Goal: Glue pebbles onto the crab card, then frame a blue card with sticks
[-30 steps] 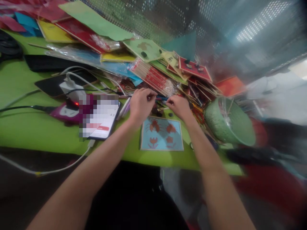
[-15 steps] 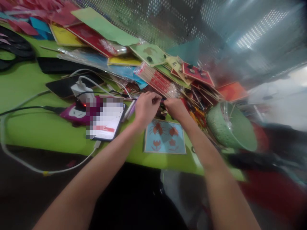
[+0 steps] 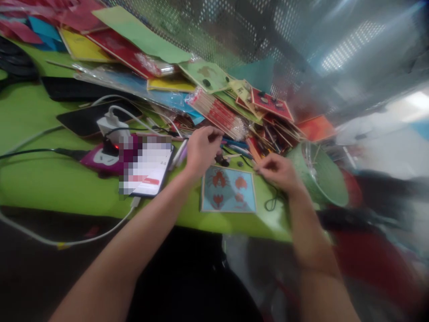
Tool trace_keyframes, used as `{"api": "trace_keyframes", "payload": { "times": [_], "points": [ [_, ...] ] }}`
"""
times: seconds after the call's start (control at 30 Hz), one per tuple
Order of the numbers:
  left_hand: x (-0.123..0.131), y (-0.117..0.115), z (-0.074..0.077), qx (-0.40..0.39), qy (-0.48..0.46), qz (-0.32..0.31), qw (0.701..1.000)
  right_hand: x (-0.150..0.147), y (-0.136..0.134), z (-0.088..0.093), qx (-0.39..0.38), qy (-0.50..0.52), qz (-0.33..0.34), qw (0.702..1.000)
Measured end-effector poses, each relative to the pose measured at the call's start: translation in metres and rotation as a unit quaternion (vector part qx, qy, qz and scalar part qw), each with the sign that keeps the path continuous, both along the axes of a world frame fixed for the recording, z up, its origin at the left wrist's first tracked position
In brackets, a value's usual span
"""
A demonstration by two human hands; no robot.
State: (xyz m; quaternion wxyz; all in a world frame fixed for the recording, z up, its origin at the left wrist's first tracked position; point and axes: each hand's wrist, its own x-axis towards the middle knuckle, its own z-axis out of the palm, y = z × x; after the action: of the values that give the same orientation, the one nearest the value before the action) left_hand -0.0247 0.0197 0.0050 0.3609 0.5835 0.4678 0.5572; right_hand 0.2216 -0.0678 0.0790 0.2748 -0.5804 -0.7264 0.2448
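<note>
My left hand (image 3: 204, 147) is closed in a pinch above the top left corner of a light blue card (image 3: 229, 203) with orange-red cut-out shapes. From its fingertips a thin black cord (image 3: 271, 205) seems to run right to my right hand (image 3: 278, 172), which pinches it with thumb and forefinger. The cord's loose end lies in a loop on the green table beside the card. Small dark pieces (image 3: 221, 159) lie between my left hand and the card. What exactly sits in the left fingertips is partly hidden.
Left of my arm lie a phone (image 3: 150, 167) and a purple power strip (image 3: 103, 161) with cables. A pale green bowl (image 3: 321, 179) stands at the right. Behind my hands are piled bundled sticks (image 3: 216, 112) and coloured cards (image 3: 140, 38).
My right hand has moved right and toward me, away from my left hand, and the black cord's loop now shows beneath it. My left hand has stayed nearly in place.
</note>
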Motion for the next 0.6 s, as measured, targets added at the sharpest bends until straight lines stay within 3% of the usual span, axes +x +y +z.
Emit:
{"api": "trace_keyframes", "payload": {
  "times": [0.1,0.17,0.3,0.37,0.43,0.6],
  "points": [
    [0.001,-0.001,0.000,-0.008,-0.050,-0.008,0.999,0.010,-0.060,0.021,-0.060,0.033,-0.006,0.998],
    [0.001,0.001,-0.001,-0.010,-0.077,-0.004,0.997,0.014,-0.095,0.028,-0.139,-0.010,0.014,0.990],
    [-0.002,0.010,-0.005,-0.014,-0.103,0.016,0.994,0.016,-0.146,0.028,-0.318,-0.125,0.136,0.930],
    [-0.004,0.014,-0.007,-0.016,-0.101,0.020,0.995,0.015,-0.158,0.026,-0.315,-0.161,0.140,0.925],
    [-0.007,0.016,-0.008,-0.022,-0.078,0.014,0.997,0.014,-0.158,0.026,-0.267,-0.173,0.101,0.943],
    [-0.011,0.013,-0.008,-0.035,0.106,-0.026,0.993,0.009,-0.116,0.024,-0.089,-0.123,-0.011,0.988]
  ]
}}
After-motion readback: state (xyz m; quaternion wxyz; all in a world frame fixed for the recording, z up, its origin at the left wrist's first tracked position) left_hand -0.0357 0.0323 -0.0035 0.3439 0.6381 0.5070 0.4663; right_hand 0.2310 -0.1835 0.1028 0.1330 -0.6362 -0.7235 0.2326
